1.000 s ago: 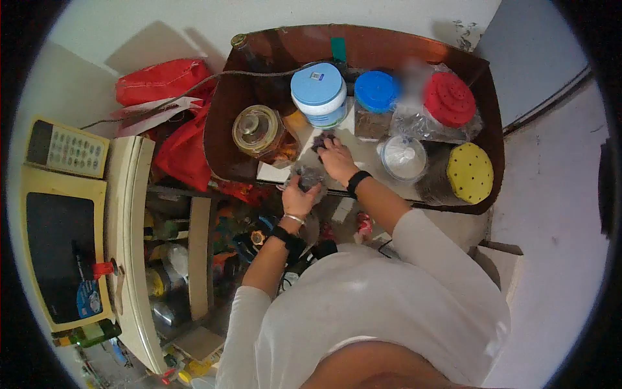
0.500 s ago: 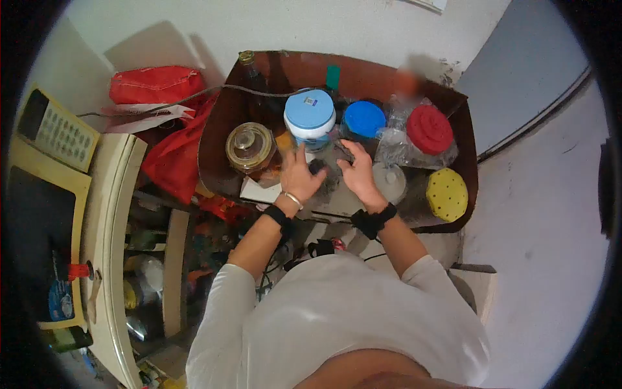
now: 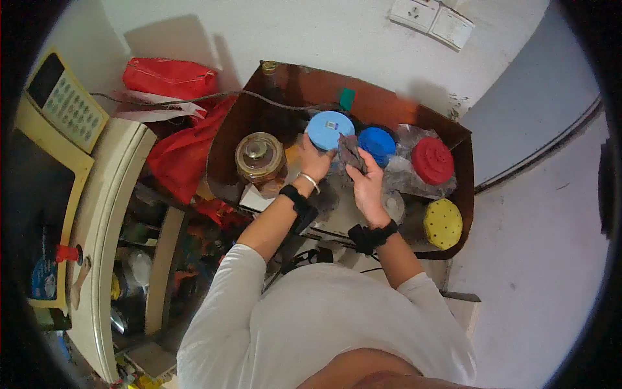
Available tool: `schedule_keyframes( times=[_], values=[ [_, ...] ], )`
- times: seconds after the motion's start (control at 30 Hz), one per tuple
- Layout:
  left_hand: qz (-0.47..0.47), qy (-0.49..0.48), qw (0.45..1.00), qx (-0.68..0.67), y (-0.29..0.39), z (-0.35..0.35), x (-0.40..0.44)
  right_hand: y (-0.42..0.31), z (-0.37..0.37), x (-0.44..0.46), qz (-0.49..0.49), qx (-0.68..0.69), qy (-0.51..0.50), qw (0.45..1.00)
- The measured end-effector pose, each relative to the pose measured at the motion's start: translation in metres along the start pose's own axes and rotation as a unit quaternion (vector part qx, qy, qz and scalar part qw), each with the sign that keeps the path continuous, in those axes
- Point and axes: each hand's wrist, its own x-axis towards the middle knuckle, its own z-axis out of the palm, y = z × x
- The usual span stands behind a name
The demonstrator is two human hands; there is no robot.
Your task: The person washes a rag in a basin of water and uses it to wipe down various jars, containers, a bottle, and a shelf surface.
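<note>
Tub [image 3: 328, 135] is risking a tip, your left hand [image 3: 313, 163] alone gripping it while your right hand [image 3: 368, 189] is clutching a rag [image 3: 350, 153].

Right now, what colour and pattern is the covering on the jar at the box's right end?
Yellow with dark dots, clearest in the head view.
</note>
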Motion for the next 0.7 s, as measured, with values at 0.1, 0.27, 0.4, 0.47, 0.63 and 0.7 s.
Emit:
schedule_keyframes(
  times=[0.1,0.27,0.4,0.47,0.63,0.7],
  values=[
    [-0.024,-0.067,0.991,-0.114,-0.004,-0.02,-0.005,0.011,0.024,0.014,0.033,0.072,-0.014,0.997],
    [0.232,-0.023,0.954,0.189,0.063,-0.123,0.018,0.005,0.055,0.044,0.067,0.187,-0.03,0.98],
    [0.093,-0.111,0.791,0.595,0.101,-0.181,0.067,0.006,0.081,0.064,0.069,0.132,-0.007,0.989],
    [0.137,-0.162,0.748,0.629,0.092,-0.18,0.079,0.015,0.09,0.071,0.127,0.035,-0.063,0.989],
    [0.244,-0.068,0.741,0.621,0.09,-0.18,0.087,0.027,0.106,0.075,0.167,-0.015,-0.069,0.983],
    [0.298,-0.027,0.75,0.59,0.096,-0.19,0.094,0.038,0.112,0.078,0.119,-0.069,-0.06,0.989]
  ],
)
